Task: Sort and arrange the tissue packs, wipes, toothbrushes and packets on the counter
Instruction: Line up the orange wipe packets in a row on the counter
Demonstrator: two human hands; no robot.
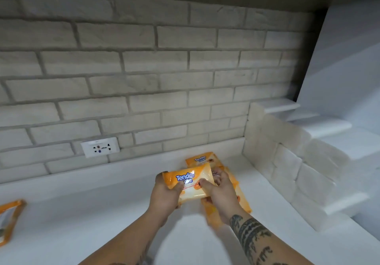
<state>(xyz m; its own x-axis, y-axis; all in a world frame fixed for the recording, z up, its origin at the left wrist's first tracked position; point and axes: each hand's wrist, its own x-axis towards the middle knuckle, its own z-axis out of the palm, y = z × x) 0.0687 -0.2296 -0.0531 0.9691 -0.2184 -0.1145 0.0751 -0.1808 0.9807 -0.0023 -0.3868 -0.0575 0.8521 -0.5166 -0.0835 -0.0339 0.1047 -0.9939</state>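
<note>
I hold an orange wipes pack up over the white table, my left hand closed around its left end and my right hand closed on its right side, thumb pressed on the front. Beneath my right hand more orange packs lie on the table near the brick wall. Another orange packet lies at the far left edge.

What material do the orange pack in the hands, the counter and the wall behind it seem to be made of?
Orange pack: likely thin glossy plastic film; it shines and crumples in the grip of both hands.
Counter: smooth white surface, perhaps stone or laminate; faint sheen, no seams.
Wall: pale matte brick or brick-look cladding; rough faces, recessed joints.
</note>
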